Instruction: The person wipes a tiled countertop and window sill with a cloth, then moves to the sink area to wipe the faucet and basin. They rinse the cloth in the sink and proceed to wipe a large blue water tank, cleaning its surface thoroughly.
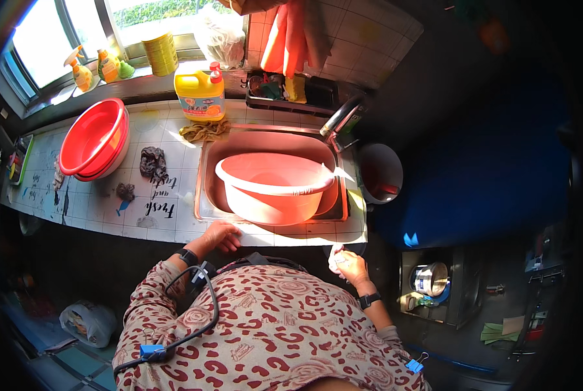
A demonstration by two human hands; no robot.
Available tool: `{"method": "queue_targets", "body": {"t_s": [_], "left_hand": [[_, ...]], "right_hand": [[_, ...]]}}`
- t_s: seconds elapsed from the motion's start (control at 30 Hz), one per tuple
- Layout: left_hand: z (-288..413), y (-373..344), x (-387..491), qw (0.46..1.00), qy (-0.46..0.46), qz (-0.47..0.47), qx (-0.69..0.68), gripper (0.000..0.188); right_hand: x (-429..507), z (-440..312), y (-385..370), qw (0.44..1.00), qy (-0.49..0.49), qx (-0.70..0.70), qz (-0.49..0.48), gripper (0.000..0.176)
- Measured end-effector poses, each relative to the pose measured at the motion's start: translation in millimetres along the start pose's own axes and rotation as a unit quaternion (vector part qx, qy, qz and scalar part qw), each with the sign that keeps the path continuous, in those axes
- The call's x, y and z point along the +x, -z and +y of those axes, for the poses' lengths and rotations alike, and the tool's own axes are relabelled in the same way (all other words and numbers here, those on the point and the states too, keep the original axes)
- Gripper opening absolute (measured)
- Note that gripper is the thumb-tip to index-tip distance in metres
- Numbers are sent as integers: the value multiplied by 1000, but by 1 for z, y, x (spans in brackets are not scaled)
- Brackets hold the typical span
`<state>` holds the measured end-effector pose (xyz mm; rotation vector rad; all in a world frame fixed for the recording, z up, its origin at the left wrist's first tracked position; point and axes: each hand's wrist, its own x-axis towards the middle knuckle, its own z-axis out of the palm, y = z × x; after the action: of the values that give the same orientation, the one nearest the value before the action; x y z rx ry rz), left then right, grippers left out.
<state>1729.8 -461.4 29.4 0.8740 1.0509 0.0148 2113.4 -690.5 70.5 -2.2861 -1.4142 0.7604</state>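
Note:
A pink plastic basin [274,203] sits tilted in the stainless steel sink [211,205] before me, its rim partly over the sink's front edge. My left hand [219,236] holds nothing; its fingers are apart near the front edge of the counter, just left of the basin. Below the counter's right front corner, my right hand [352,268] grips a pale pinkish cloth [336,259]. A chrome faucet [343,117] rises behind the sink's right corner. Part of another round vessel [329,201] shows under the basin's right side.
Stacked red basins [94,137] stand at the left on the counter [171,215], near dark crumpled rags [153,163]. A yellow jug [198,95] and a brown cloth [204,131] lie behind the sink's left side. A white bucket [380,173] stands right of the counter.

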Motion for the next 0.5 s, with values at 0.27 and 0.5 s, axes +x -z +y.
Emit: {"method": "queue_targets", "body": {"t_s": [0.27, 0.5], "left_hand": [[43, -12, -36, 984, -115, -132, 45, 39], [76, -49, -65, 932, -252, -236, -111, 93]], "right_hand": [[0, -118, 37, 980, 43, 166, -105, 35], [48, -233, -3, 897, 157, 297, -287, 78]]}}
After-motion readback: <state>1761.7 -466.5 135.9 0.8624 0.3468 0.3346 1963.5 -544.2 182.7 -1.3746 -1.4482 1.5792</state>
